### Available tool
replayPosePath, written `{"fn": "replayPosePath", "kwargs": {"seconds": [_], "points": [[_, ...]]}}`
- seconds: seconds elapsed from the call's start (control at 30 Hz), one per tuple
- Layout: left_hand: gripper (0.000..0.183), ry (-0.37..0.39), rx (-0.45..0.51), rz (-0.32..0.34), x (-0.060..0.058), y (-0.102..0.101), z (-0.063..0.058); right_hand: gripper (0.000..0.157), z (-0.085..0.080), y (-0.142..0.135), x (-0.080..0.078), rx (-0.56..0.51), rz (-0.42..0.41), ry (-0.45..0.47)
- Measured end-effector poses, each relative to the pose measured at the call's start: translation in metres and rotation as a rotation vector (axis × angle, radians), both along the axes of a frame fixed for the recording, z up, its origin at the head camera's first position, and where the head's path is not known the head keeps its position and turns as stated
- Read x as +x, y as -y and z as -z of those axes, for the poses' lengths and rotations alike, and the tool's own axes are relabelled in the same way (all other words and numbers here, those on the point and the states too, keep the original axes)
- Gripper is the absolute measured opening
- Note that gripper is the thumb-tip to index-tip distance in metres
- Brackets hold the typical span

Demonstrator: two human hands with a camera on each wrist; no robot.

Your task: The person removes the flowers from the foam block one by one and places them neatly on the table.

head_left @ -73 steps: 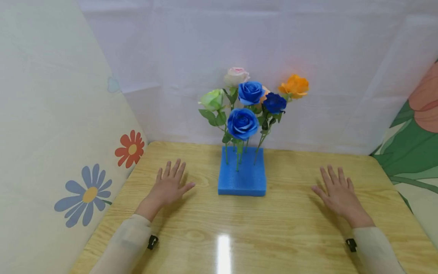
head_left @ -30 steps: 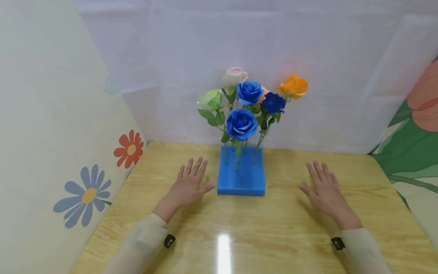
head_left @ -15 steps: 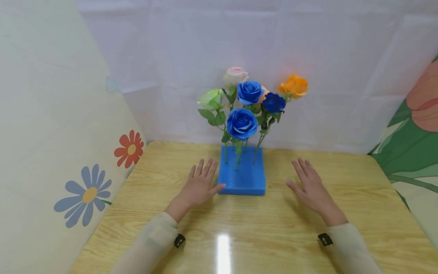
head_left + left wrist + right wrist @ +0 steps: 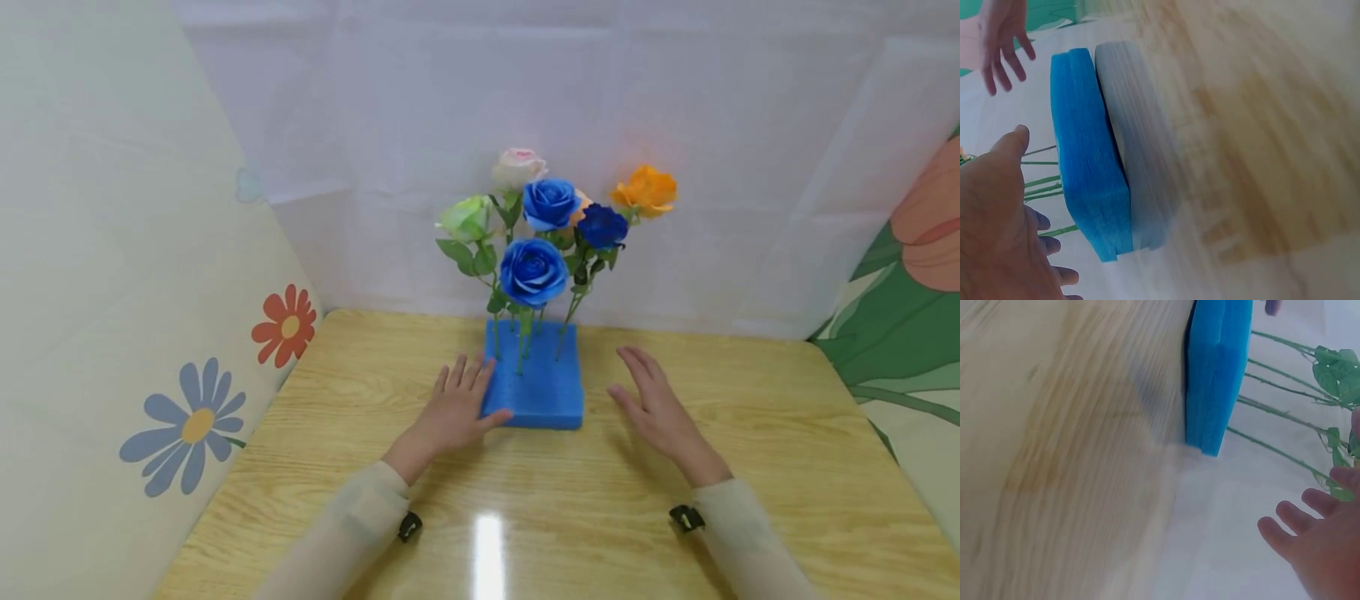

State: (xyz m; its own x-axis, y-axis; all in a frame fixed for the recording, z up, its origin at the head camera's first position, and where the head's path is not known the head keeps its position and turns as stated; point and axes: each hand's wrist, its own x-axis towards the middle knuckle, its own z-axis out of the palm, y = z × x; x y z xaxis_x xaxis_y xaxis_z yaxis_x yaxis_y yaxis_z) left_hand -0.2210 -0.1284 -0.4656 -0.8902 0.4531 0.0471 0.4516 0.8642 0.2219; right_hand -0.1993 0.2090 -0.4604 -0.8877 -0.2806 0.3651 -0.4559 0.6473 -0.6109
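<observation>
A blue foam block (image 4: 540, 400) lies on the wooden table, with several artificial roses standing in it on green stems. Among them are a front blue rose (image 4: 534, 272), a green rose (image 4: 466, 219), a pale pink rose (image 4: 519, 168), a dark blue rose (image 4: 602, 226) and an orange flower (image 4: 647, 191). My left hand (image 4: 452, 414), fingers spread, overlaps the block's left edge in the head view; the left wrist view shows it raised beside the block. To the right of the block, my right hand (image 4: 660, 414) hovers with its palm turned inward, holding nothing.
The wooden table (image 4: 360, 358) runs back to a pale cloth backdrop (image 4: 420, 100). Printed flowers, one red (image 4: 286, 326) and one blue-grey (image 4: 197, 427), decorate the left cloth. Large printed leaves (image 4: 915, 342) are at the right. Black wrist straps (image 4: 686, 517) show at both sleeves.
Both hands have moved inward toward the foam block, the left one rightward to its edge and the right one leftward. The right palm has turned more inward. Block and flowers stay put.
</observation>
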Motion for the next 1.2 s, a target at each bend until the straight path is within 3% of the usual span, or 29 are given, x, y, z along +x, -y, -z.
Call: {"fn": "replayPosePath", "kwargs": {"seconds": [0.43, 0.87, 0.97, 1.2], "points": [[0.090, 0.078, 0.004, -0.060, -0.002, -0.013, 0.008, 0.052, 0.006, 0.025, -0.012, -0.186, -0.079, -0.124], [0.089, 0.130, -0.024, -0.084, -0.002, -0.015, 0.009, 0.047, 0.001, 0.051, -0.025, -0.346, -0.122, -0.048], [0.089, 0.131, -0.045, -0.096, -0.004, -0.014, 0.012, 0.045, -0.006, 0.059, -0.024, -0.396, -0.129, -0.033], [0.088, 0.100, -0.094, -0.090, -0.005, -0.012, 0.014, 0.043, -0.040, 0.076, -0.014, -0.469, -0.160, 0.084]]}}
